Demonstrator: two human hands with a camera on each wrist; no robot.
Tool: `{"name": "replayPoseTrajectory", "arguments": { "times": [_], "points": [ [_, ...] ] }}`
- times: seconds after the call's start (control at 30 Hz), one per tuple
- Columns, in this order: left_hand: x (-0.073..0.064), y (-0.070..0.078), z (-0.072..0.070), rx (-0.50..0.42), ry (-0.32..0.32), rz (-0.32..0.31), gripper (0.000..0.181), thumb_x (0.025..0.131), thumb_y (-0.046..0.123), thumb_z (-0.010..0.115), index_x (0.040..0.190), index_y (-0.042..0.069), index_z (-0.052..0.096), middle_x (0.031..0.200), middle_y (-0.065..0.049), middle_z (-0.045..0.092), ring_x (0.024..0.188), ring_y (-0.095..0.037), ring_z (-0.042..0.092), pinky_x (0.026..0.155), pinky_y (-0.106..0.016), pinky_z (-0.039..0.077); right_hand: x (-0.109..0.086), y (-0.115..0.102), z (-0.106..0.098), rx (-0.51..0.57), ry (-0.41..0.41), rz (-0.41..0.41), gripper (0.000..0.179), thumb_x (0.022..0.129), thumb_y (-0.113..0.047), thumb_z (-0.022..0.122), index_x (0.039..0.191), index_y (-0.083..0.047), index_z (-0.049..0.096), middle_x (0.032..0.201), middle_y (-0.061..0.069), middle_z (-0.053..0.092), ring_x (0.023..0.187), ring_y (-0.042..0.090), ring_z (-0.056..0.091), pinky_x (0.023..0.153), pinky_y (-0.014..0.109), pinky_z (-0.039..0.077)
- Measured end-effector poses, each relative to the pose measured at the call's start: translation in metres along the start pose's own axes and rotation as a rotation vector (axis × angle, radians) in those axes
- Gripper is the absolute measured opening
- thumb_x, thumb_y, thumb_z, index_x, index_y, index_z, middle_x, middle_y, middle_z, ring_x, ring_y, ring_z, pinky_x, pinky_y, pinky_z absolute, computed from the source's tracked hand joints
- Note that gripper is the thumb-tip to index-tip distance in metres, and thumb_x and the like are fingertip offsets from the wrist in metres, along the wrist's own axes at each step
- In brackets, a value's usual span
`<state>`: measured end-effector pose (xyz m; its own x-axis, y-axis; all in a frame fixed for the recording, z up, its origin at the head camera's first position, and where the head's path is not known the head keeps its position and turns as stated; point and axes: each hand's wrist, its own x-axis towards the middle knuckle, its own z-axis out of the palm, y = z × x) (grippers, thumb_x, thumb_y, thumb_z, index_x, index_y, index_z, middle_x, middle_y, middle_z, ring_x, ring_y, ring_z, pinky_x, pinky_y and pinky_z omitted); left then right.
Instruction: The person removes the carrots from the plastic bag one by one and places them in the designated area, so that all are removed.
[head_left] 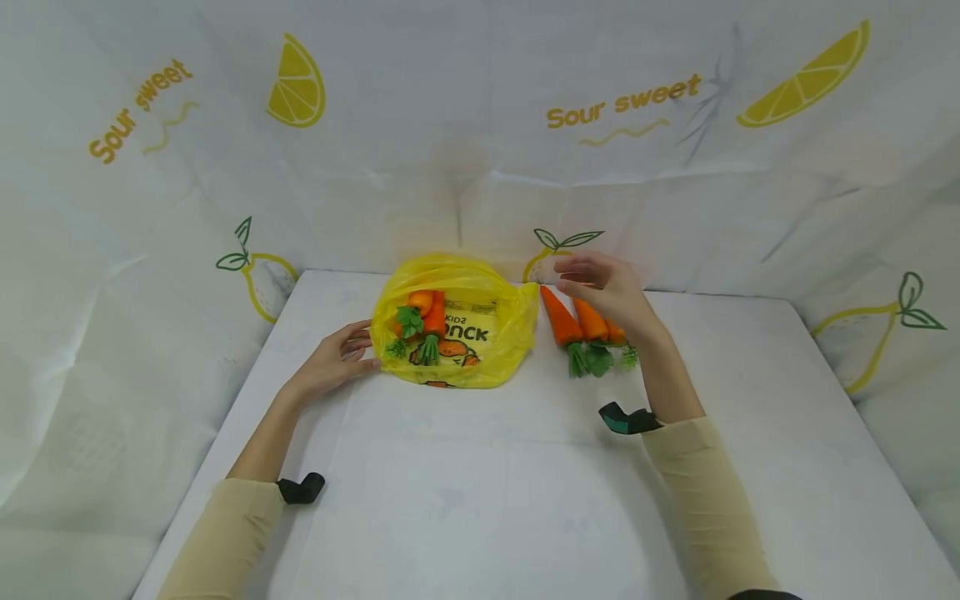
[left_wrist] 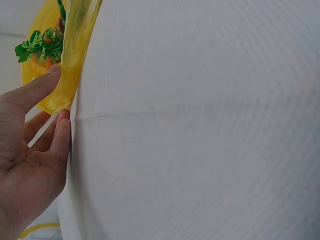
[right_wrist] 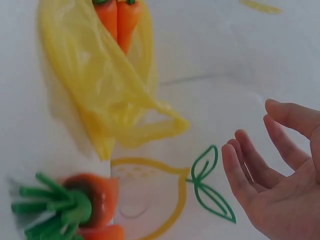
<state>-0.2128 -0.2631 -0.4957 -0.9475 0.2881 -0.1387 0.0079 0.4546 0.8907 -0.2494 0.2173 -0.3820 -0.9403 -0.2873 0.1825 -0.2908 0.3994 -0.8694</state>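
A yellow plastic bag (head_left: 510, 333) lies with its mouth spread, showing printed lettering and toy carrots (head_left: 433, 321) with green tops inside. My left hand (head_left: 337, 362) is at the bag's left edge; in the left wrist view the thumb (left_wrist: 42, 89) lies over the yellow plastic, with the fingers at the edge's other side. Right of the bag lie more orange carrots (head_left: 558, 317), partly covered by my right forearm. My right hand (head_left: 607, 287) hovers over them, fingers loosely bent and nothing between them. In the right wrist view that hand (right_wrist: 280, 185) is apart from the bag.
A white-covered table (head_left: 465, 492) carries everything. Behind it rises a white cloth backdrop (head_left: 450, 108) printed with lemons and words. The bag's handle loop (right_wrist: 160, 130) sticks out toward the loose carrots.
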Motion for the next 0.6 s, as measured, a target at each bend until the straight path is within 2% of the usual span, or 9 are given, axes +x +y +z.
{"name": "replayPoseTrajectory", "arguments": {
  "times": [0.17, 0.3, 0.37, 0.47, 0.6],
  "points": [
    [0.0, 0.0, 0.0, -0.003, 0.001, -0.002, 0.086, 0.1, 0.02, 0.08, 0.171, 0.009, 0.032, 0.161, -0.023, 0.05, 0.154, -0.04, 0.05, 0.13, -0.046, 0.041, 0.011, -0.01, 0.019, 0.025, -0.055, -0.017, 0.036, 0.104, -0.015, 0.073, 0.136, 0.002, 0.068, 0.14, 0.024, 0.069, 0.123, 0.028, 0.071, 0.096, 0.01, 0.058],
    [0.0, 0.0, -0.001, 0.0, 0.004, -0.007, 0.086, 0.1, 0.02, 0.08, 0.17, 0.01, 0.032, 0.161, -0.022, 0.051, 0.154, -0.039, 0.05, 0.129, -0.041, 0.043, 0.017, -0.016, 0.035, 0.036, -0.096, -0.043, 0.034, 0.103, -0.012, 0.075, 0.134, 0.002, 0.069, 0.136, 0.023, 0.071, 0.124, 0.034, 0.071, 0.095, 0.011, 0.059],
    [0.0, -0.001, -0.001, -0.005, 0.003, -0.004, 0.086, 0.1, 0.019, 0.08, 0.17, 0.009, 0.032, 0.161, -0.023, 0.05, 0.154, -0.04, 0.05, 0.129, -0.042, 0.042, 0.021, -0.02, 0.043, 0.03, -0.115, -0.073, 0.034, 0.102, -0.011, 0.076, 0.133, 0.004, 0.07, 0.135, 0.025, 0.072, 0.124, 0.036, 0.073, 0.096, 0.013, 0.06],
    [-0.001, 0.0, -0.001, -0.012, 0.002, -0.001, 0.086, 0.1, 0.018, 0.079, 0.171, 0.008, 0.031, 0.161, -0.024, 0.05, 0.154, -0.041, 0.05, 0.13, -0.046, 0.04, 0.026, -0.025, 0.055, 0.017, -0.155, -0.08, 0.035, 0.102, -0.012, 0.076, 0.133, 0.005, 0.07, 0.135, 0.027, 0.072, 0.124, 0.038, 0.073, 0.105, 0.029, 0.064],
    [-0.002, 0.001, 0.0, -0.019, 0.0, 0.008, 0.085, 0.1, 0.016, 0.079, 0.171, 0.007, 0.031, 0.161, -0.025, 0.049, 0.154, -0.042, 0.05, 0.13, -0.05, 0.038, 0.035, -0.03, 0.072, 0.001, -0.218, -0.053, 0.034, 0.105, -0.017, 0.073, 0.134, 0.001, 0.069, 0.136, 0.024, 0.071, 0.126, 0.036, 0.071, 0.112, 0.051, 0.061]
  ]
}}
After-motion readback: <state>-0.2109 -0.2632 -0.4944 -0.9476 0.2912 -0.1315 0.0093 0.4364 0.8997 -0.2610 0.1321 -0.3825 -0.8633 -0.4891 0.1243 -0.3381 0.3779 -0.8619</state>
